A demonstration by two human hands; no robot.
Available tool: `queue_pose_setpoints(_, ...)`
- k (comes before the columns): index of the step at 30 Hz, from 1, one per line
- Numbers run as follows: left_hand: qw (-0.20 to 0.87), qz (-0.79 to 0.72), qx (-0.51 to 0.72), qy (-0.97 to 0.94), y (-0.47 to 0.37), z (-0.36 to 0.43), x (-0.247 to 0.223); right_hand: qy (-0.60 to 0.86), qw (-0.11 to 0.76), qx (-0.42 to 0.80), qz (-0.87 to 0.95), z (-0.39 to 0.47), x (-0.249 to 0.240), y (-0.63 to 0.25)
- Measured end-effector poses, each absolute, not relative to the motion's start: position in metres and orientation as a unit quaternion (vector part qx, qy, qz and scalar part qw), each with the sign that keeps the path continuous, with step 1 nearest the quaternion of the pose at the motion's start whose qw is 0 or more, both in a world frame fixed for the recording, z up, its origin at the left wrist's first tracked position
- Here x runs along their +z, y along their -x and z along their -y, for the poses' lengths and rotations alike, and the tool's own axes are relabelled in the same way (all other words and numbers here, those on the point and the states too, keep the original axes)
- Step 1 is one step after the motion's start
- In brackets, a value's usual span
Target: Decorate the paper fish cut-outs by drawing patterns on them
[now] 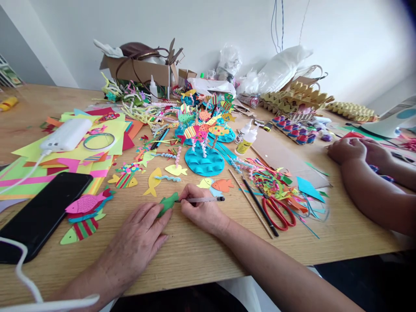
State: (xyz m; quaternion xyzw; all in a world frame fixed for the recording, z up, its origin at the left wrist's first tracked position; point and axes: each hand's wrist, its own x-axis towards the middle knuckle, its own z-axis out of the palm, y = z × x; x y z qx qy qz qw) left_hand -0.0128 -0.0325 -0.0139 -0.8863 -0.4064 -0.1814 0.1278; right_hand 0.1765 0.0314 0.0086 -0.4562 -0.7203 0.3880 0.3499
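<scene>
My left hand [143, 225] lies flat at the front of the table, its fingertips resting on a small green paper fish [169, 203]. Pinched in my right hand [203, 208] is a pen [208, 199], its tip touching the fish's right end. Just behind are a yellow-orange paper fish [153, 182], a pale yellow fish [176, 170] and an orange fish [222, 185]. A blue round base [204, 161] with paper fish on twisted stems stands further back.
Red-handled scissors [279, 213], a stick and paper scraps [271, 180] lie right. A black phone [42, 216], power bank [66, 135] and coloured sheets are left. Glue bottles [246, 143] stand behind. Another person's arms [367, 182] rest at far right.
</scene>
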Motion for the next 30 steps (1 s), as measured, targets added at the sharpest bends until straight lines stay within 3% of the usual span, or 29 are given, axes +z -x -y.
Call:
queue_pose_setpoints(9,0.116,0.429,-0.173,0.879,0.007,0.035,-0.009,0.438,0.385,0.418,0.696,-0.033,0.007,-0.181)
queue_pose_setpoints(16,0.037,0.467,-0.175,0.866,0.021,0.039,0.01,0.429,0.403,0.428,0.686,-0.032,0.01,-0.185)
queue_pose_setpoints(30,0.122,0.429,-0.15,0.882,0.032,0.051,-0.011,0.426,0.337,0.541,0.642,-0.023,0.024,-0.179)
